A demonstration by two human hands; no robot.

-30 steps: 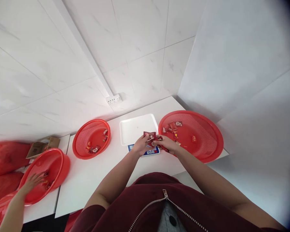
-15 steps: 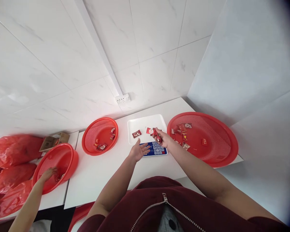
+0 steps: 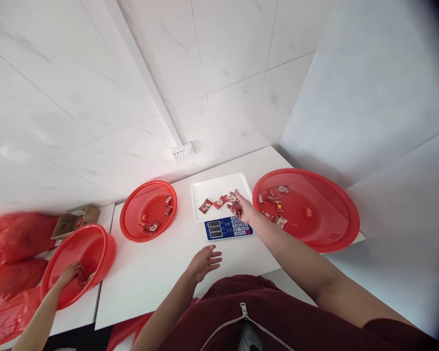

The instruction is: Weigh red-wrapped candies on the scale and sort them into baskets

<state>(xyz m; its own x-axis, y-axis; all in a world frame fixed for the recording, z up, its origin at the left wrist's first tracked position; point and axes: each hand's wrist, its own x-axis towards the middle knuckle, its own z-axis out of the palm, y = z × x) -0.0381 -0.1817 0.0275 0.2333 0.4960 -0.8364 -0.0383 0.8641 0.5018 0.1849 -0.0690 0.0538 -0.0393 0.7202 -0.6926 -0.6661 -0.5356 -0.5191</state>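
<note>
My right hand (image 3: 243,207) is over the front right of the white scale tray (image 3: 201,189), its fingers curled round red wrapped candies (image 3: 235,210). Several more red packets lie on the tray: a dark red packet (image 3: 205,206) to the left, and a bright red packet (image 3: 219,203) beside it, close to my fingertips. Under my wrist, the scale's blue panel (image 3: 225,228) shows its displays and number keys. My left hand (image 3: 204,263) hovers over the white table in front of the scale, fingers spread and nothing in it.
A large red basket (image 3: 336,214) with scattered candies stands on the right. Left of the scale is a smaller red basket (image 3: 126,214) holding a few candies. Further left, another person's hand (image 3: 71,274) reaches into a red basin (image 3: 108,248), near red plastic bags (image 3: 18,243) and a cardboard box (image 3: 88,217).
My left hand has drawn back from the scale toward my body, uncovering the panel's displays. Additional red packets now lie on the tray beside the first; my right hand holds fewer.
</note>
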